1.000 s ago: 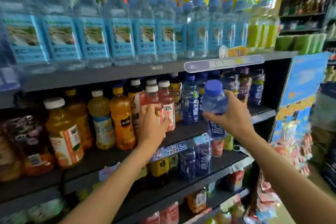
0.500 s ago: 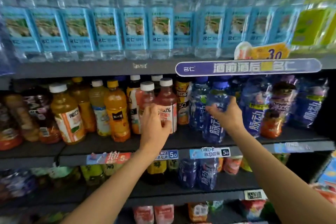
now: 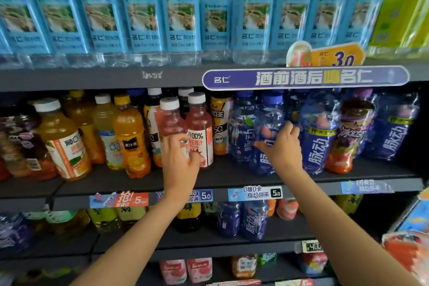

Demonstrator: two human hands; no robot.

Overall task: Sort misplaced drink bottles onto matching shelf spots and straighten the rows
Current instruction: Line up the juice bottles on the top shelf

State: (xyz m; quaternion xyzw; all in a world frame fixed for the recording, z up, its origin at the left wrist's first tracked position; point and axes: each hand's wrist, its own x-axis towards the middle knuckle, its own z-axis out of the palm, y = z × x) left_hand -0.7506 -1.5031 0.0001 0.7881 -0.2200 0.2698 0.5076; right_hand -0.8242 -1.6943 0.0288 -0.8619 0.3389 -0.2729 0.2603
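On the middle shelf (image 3: 232, 174), my right hand (image 3: 282, 148) grips a blue-capped blue sports-drink bottle (image 3: 267, 121) that stands among several like bottles (image 3: 318, 132). My left hand (image 3: 178, 155) holds a pink juice bottle with a white cap (image 3: 170, 118), which stands beside a red juice bottle with a white label (image 3: 200, 132). Orange juice bottles (image 3: 130, 137) line the shelf to the left.
The top shelf holds a row of water bottles with light-blue labels (image 3: 181, 18) and green-labelled ones (image 3: 401, 16) at the right. A purple banner (image 3: 304, 76) hangs on the shelf edge. Lower shelves (image 3: 232, 248) carry more drinks; price tags (image 3: 255, 193) line the rail.
My right hand carried the blue bottle from in front of the shelf onto the middle shelf among the blue bottles. The view moved closer and squared up; my left hand stayed on the pink bottle.
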